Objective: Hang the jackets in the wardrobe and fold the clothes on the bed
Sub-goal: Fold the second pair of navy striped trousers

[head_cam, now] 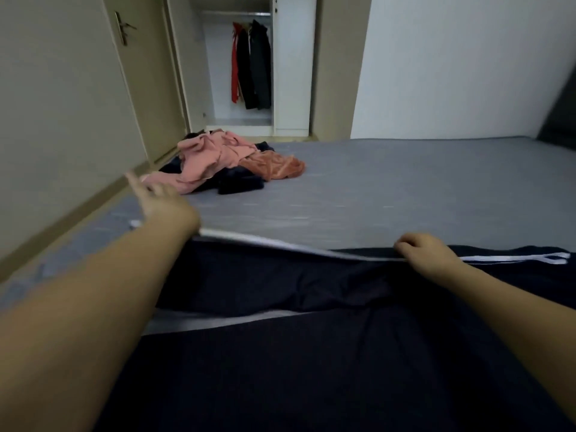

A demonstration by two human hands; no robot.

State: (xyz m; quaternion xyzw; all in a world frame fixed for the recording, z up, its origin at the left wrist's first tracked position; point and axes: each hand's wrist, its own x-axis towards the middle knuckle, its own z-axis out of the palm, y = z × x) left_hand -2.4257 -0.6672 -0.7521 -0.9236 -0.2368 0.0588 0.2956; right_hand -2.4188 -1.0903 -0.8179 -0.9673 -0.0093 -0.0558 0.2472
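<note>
Head view: folding dark navy trousers with white side stripes (280,275) on grey bed (405,188).
Right hand (427,254) pinching the striped edge; left hand (162,198) blurred, fingers apparently loose. Red and dark jackets (251,63) already hung in wardrobe (293,73); pink-and-navy clothes pile (230,163) still unfolded.

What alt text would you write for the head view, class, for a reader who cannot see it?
Two hands, left hand and right hand, spread dark trousers on a grey bed. Beyond lie a heap of clothes and jackets hanging in an open wardrobe.
</note>
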